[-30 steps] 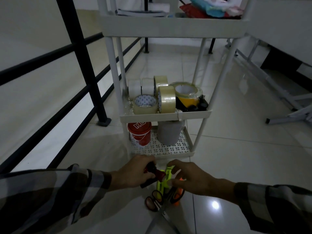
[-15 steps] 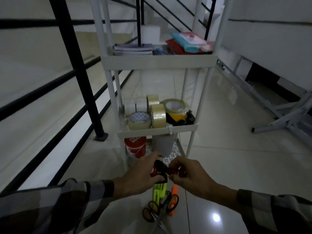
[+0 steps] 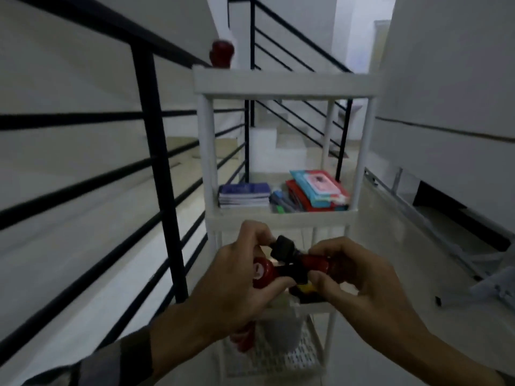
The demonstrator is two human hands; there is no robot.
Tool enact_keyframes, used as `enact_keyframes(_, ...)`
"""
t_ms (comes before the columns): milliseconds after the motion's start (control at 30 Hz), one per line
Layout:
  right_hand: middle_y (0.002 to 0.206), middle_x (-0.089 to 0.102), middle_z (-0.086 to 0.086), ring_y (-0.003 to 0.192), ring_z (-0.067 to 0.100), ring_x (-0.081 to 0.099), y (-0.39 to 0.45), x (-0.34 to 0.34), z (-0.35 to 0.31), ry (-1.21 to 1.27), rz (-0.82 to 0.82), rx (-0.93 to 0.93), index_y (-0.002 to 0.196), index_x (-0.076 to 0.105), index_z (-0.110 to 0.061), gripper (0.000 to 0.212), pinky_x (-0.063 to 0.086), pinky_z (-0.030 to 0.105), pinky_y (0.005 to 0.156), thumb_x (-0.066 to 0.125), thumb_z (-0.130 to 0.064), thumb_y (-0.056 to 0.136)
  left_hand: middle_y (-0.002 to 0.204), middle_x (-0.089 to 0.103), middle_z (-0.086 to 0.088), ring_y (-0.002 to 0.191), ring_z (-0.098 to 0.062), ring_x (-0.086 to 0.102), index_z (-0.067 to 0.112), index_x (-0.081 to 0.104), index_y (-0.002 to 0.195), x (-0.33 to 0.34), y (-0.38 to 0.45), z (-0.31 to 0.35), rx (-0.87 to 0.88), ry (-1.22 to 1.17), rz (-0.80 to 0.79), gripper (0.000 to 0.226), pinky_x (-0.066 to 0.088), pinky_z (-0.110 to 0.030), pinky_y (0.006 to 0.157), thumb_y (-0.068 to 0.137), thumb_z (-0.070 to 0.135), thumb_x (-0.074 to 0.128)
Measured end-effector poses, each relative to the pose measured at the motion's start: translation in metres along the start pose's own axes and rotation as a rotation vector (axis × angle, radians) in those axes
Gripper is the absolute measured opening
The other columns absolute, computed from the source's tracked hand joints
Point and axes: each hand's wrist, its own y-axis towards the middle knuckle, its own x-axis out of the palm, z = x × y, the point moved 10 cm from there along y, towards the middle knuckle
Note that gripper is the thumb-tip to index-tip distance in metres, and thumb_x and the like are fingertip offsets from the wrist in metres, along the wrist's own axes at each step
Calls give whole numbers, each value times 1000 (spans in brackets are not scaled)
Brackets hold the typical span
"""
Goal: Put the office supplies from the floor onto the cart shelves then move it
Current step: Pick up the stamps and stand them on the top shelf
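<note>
Both hands hold red and black stamps in front of the white cart (image 3: 281, 86). My left hand (image 3: 237, 277) grips one red stamp (image 3: 263, 271) with a black part. Another red and black stamp (image 3: 309, 260) sits in the fingers of my right hand (image 3: 359, 277). The two stamps touch between the hands. A shelf (image 3: 281, 217) just beyond the hands carries a stack of notebooks (image 3: 243, 195) and red and teal books (image 3: 317, 189). Another red stamp (image 3: 221, 54) stands on the top shelf's left corner. The tape shelf is mostly hidden behind my hands.
A black metal railing (image 3: 156, 151) runs along the left, close to the cart. Stairs with a black rail (image 3: 292, 51) rise behind the cart. A white wall and grey folded metal frame (image 3: 446, 232) stand on the right. A red bucket (image 3: 245, 338) sits on the bottom perforated shelf.
Both hands rose from the floor with the red and black stamps, up to the height of the middle shelves. My view tilted upward, so the scissors and markers on the floor dropped out of sight.
</note>
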Motion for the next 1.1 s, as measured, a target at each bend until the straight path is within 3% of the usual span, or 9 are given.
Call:
enact_keyframes(100,105,74,-12,92,16,74,31,-23,-59,81,50,-139,105,72,-32,25,64,36,77,81,-26,82,91,68,9,82,-6,72,22,53,98,-57,31,45,124,97,142,50,60,-23,63,75,45,90)
enact_keyframes(200,108,72,-12,99,17,74,64,-38,-119,85,75,-308,113,70,-29,31,64,34,82,68,-41,84,82,69,6,72,-12,71,16,61,92,-104,63,79,179,152,196,45,59,-30,58,77,50,86)
enact_keyframes(300,106,71,-7,94,17,73,100,-53,-164,59,113,-445,118,68,-19,28,65,36,78,71,-26,91,80,71,5,71,-14,71,16,68,89,-148,97,102,193,194,254,37,60,-32,63,76,46,86)
enact_keyframes(433,107,71,5,84,17,73,145,-69,-213,56,164,-541,123,64,-10,28,64,31,70,70,-16,96,100,73,8,90,-6,75,21,70,99,-195,141,115,176,183,291,38,65,-29,77,75,48,81)
enact_keyframes(533,104,72,10,81,18,76,178,-74,-232,92,186,-552,125,63,-8,31,63,29,68,71,-18,97,107,72,2,95,-11,75,20,59,115,-221,173,122,190,182,319,55,66,-30,76,73,47,82)
enact_keyframes(633,98,74,10,79,18,76,209,-74,-240,131,205,-553,123,64,-8,30,62,31,69,72,-19,96,102,73,-6,85,-12,78,13,52,121,-240,202,122,209,171,331,60,65,-26,68,78,37,86)
enact_keyframes(733,97,75,11,78,18,75,240,-74,-244,154,220,-544,122,64,-7,30,62,32,70,71,-19,95,97,71,-6,81,-9,78,9,51,120,-252,231,124,258,172,342,55,62,-21,64,82,31,85)
enact_keyframes(900,102,77,12,81,23,77,289,-83,-251,214,181,-492,126,63,-8,33,60,32,69,71,-20,96,100,72,0,84,-8,77,12,58,117,-266,277,121,310,196,377,56,61,-20,65,79,40,88)
enact_keyframes(1100,101,78,16,88,28,78,335,-94,-238,279,108,-276,122,69,-10,26,63,34,78,71,-14,96,98,72,6,87,-6,73,19,69,105,-273,313,91,134,187,320,45,63,-23,70,72,37,92)
